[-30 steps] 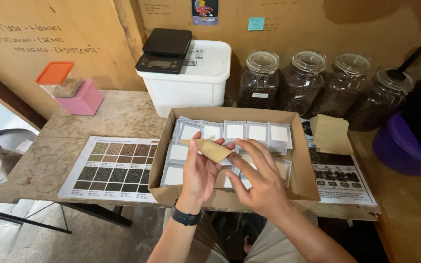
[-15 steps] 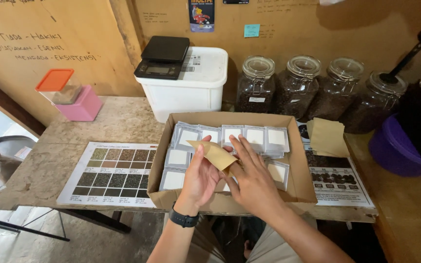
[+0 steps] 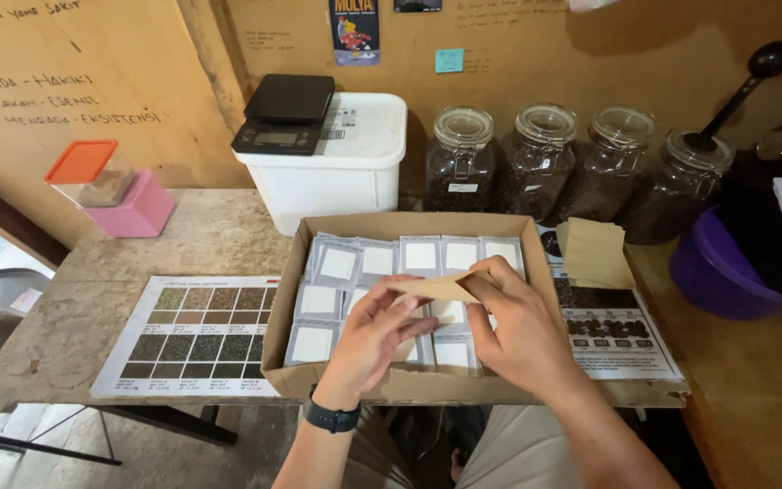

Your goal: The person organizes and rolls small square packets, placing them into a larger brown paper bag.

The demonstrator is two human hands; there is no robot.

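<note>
Brown paper envelope (image 3: 434, 287) is pinched between both hands above a cardboard box (image 3: 391, 385): the left hand (image 3: 368, 340) closes its fingertips on the near edge, the right hand (image 3: 509, 330) grips the far end. Silver pouches (image 3: 337, 265) with white labels fill the box (packed in rows). Four glass jars (image 3: 540, 163) stand behind.

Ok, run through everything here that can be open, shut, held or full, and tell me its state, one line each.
Left hand: pinching the tan paper pouch.
Right hand: gripping the same pouch.
Tan paper pouch: held flat above the cardboard box.
Cardboard box: open, filled with grey packets.
Glass jars: lids clamped shut, full of dark contents.
White tub: lid on.
Scale: display blank.
</note>
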